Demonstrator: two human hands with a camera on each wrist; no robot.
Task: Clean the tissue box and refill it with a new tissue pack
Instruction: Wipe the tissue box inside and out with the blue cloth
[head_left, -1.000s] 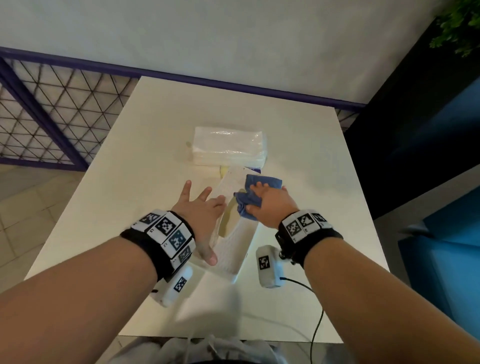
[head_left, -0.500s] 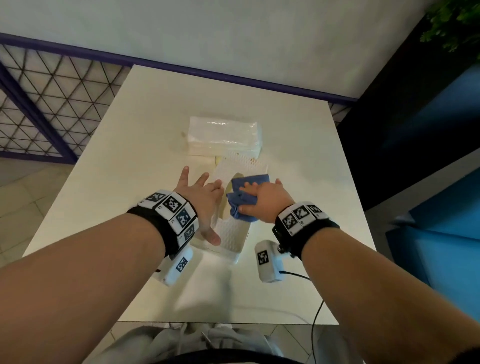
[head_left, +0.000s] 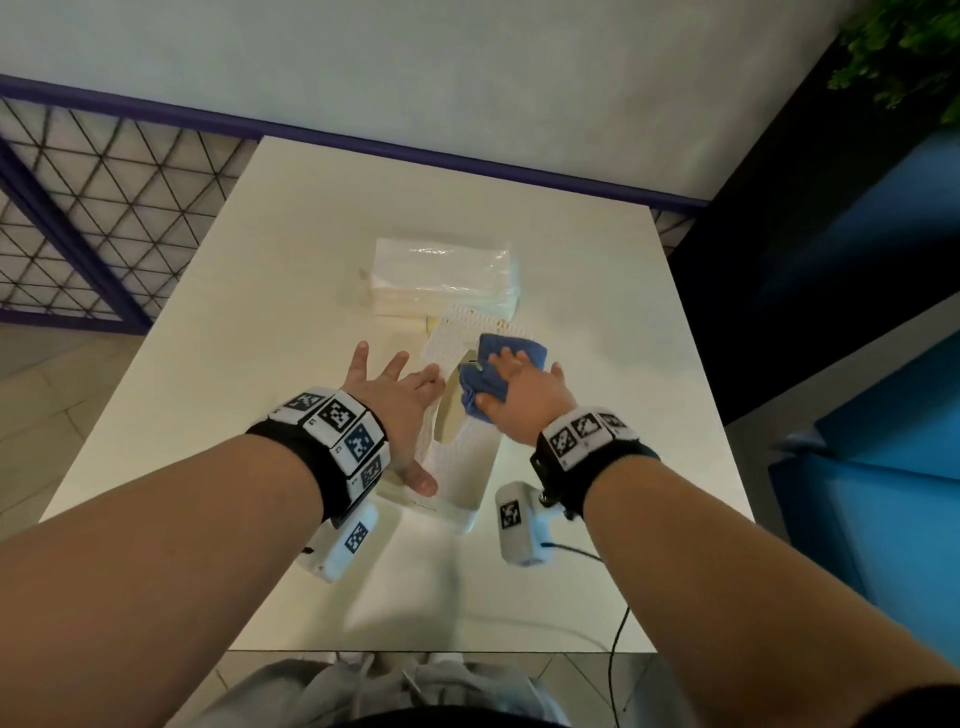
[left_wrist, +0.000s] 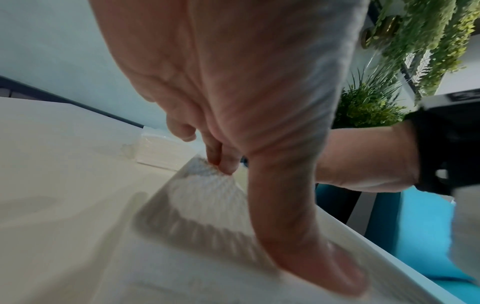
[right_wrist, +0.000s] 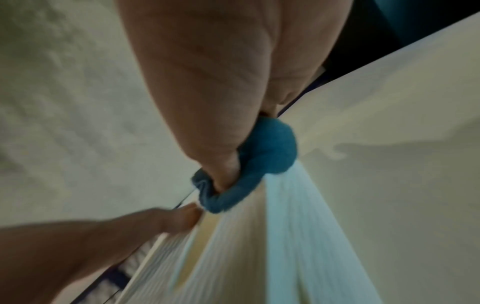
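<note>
A white woven-pattern tissue box (head_left: 457, 467) lies on the white table (head_left: 260, 364), its oval opening facing up. My left hand (head_left: 400, 410) steadies it with spread, straight fingers on its left edge and the thumb against its near side (left_wrist: 324, 257). My right hand (head_left: 524, 395) presses a bunched blue cloth (head_left: 511, 345) onto the far half of the box top. The thumb pinches the cloth (right_wrist: 270, 148) against the box (right_wrist: 285, 226). A new tissue pack (head_left: 444, 278) in clear wrap lies just behind the box, also seen in the left wrist view (left_wrist: 161, 152).
The table stands against a pale wall with a purple rail (head_left: 467, 156). A wire-mesh fence (head_left: 93, 208) is at the left. A blue seat (head_left: 883, 415) is at the right, with green plants (left_wrist: 369, 102) beyond it. A black cable (head_left: 618, 639) hangs off the table's near edge.
My right hand has slid the blue cloth a short way over the box top near the opening. My left hand keeps its place on the box. The head view has shifted slightly.
</note>
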